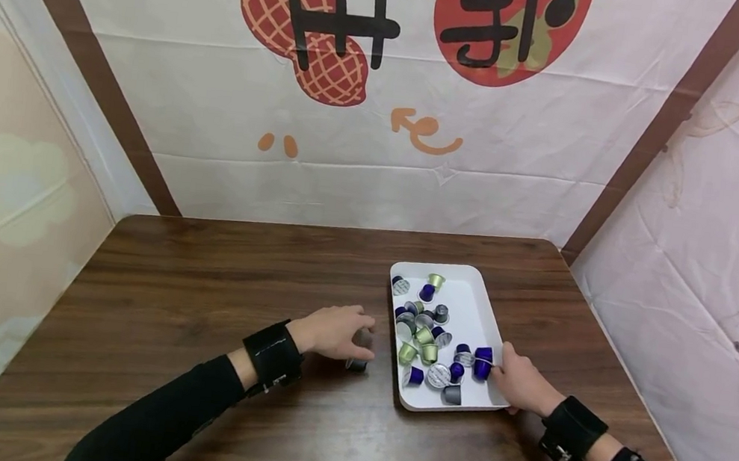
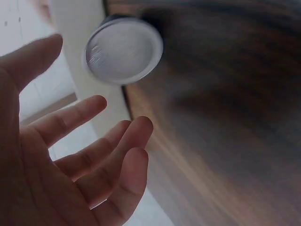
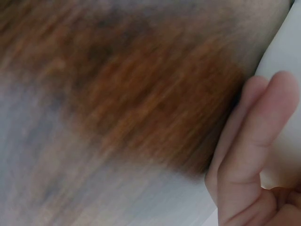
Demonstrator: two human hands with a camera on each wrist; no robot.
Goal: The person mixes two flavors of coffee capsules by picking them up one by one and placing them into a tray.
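A white tray (image 1: 480, 302) holds several coffee capsules in purple, green and grey. My right hand (image 1: 525, 380) grips the tray at its near right edge, with the fingers (image 3: 254, 136) along the outside of the wall. To the left of the tray, my left hand (image 1: 335, 332) hovers low over the table with fingers spread and slightly bent. Just below its thumb in the head view lies a dark coffee capsule (image 1: 357, 365). In the left wrist view, the silvery foil lid of a capsule (image 2: 124, 52) faces the camera, beyond the spread fingertips.
The brown wooden table (image 1: 238, 262) has rounded far corners. Behind it hangs a white printed cloth (image 1: 214, 162), with more pale cloth at the left and right sides. A purple capsule (image 1: 482, 363) sits in the tray close to the right hand.
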